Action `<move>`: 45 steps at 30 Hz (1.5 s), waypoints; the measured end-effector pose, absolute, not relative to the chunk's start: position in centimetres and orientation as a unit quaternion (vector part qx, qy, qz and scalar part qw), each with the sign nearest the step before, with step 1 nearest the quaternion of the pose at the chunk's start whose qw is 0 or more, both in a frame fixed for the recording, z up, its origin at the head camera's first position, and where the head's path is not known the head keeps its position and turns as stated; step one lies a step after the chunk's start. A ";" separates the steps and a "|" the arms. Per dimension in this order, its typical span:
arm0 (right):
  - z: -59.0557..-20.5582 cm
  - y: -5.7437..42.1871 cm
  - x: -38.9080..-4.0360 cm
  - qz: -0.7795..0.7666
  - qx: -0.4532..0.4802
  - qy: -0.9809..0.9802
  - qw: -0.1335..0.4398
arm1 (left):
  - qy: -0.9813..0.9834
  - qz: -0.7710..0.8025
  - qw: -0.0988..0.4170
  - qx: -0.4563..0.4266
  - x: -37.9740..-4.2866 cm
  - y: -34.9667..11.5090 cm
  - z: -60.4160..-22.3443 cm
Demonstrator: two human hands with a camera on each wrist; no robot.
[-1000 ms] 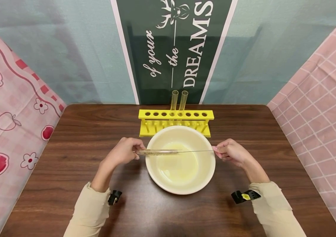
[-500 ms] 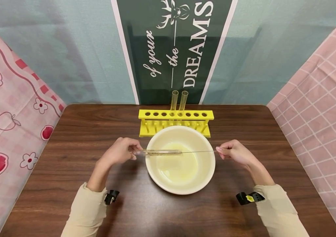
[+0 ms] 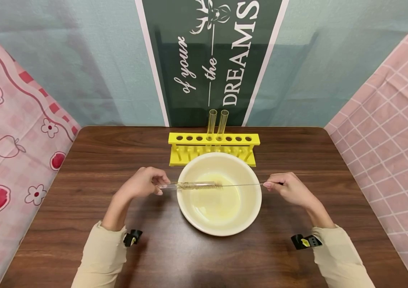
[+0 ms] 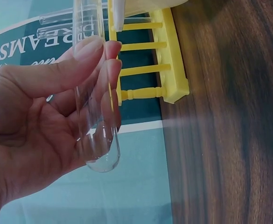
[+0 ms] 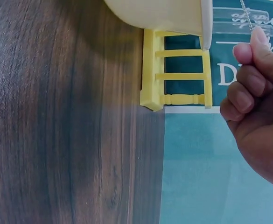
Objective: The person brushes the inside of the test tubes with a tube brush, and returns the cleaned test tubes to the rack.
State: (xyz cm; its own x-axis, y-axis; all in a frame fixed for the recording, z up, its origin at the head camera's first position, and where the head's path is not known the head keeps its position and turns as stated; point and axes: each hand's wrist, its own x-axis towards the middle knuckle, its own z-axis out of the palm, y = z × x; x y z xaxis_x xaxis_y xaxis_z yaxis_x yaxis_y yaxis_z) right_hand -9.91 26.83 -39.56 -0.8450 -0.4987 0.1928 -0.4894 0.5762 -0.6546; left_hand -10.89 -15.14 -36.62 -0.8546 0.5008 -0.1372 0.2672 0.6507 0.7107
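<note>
Over the bowl, a clear glass test tube (image 4: 101, 149) lies level, pinched between the thumb and fingers of my left hand (image 3: 142, 184) near its rounded closed end. A test tube brush (image 3: 219, 185) runs into its mouth from the right, bristles mostly inside the glass and their near end showing at the opening. My right hand (image 3: 288, 188) pinches the brush's thin twisted wire (image 5: 247, 16) between thumb and forefinger, the other fingers curled in. Below both stands a cream bowl (image 3: 218, 231) with pale yellowish liquid in its bottom.
Behind the bowl, a yellow test tube rack (image 3: 175, 140) holds two upright glass tubes (image 3: 222, 124) in its middle holes. All stands on a dark wood table (image 3: 218, 260). A printed cloth (image 3: 207, 60) hangs at the back, with pink cloths on both sides.
My hands have drawn apart: the left a little to the left with the tube, the right to the right with the brush wire. The bristles' near end now shows at the tube's mouth.
</note>
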 end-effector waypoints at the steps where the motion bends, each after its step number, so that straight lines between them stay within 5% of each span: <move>1: -39.6 26.9 -9.9 -0.365 -0.284 0.887 -0.003 | 0.893 0.359 0.165 0.215 -10.9 -15.2 -36.6; 11: -40.0 27.3 -10.1 -0.350 -0.323 0.876 -0.071 | 0.888 0.366 0.182 0.211 -11.1 -16.1 -36.5; 34: -39.6 28.9 -9.8 -0.370 -0.295 0.881 -0.019 | 0.901 0.361 0.164 0.175 -10.7 -19.2 -35.4; 45: -36.7 29.2 -8.2 -0.365 -0.269 0.890 -0.045 | 0.921 0.361 0.081 0.126 -10.3 -21.6 -36.0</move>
